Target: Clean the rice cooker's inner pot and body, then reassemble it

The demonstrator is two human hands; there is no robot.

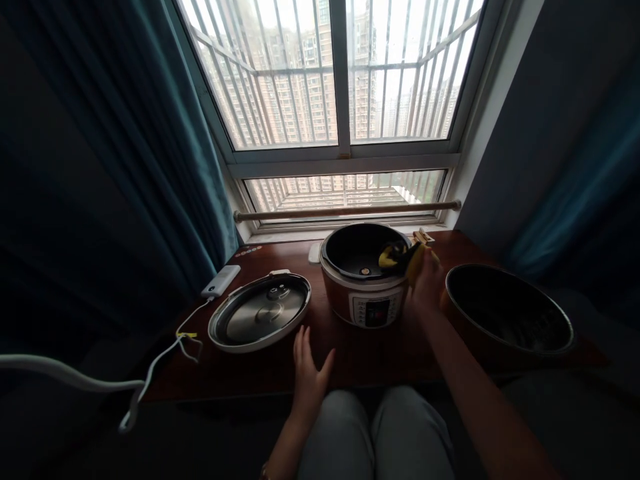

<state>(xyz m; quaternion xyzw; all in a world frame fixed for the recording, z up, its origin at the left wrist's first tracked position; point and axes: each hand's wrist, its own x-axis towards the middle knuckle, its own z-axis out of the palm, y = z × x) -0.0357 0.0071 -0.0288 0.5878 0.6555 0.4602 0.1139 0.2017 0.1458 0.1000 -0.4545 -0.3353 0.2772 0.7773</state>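
Note:
My right hand (427,283) is closed around a yellow and black cloth (415,261) at the right rim of an electric pressure cooker (337,293). Part of the cloth hangs over the cooker's dark opening. The cooker stands upright without its lid, its control panel facing me. Left of it, the round lid (260,313) lies with its metallic inner side up. Just in front of the lid's right edge, my left hand (311,367) hovers with fingers spread, holding nothing. To the right stands the dark inner pot (507,310), its inside in shadow.
A white power bank (221,281) with a white cable (165,350) lies at the table's left. Small items (423,237) sit behind the cooker near the window. A rail (350,214) crosses the window's lower part, and blue curtains (165,133) hang at the sides.

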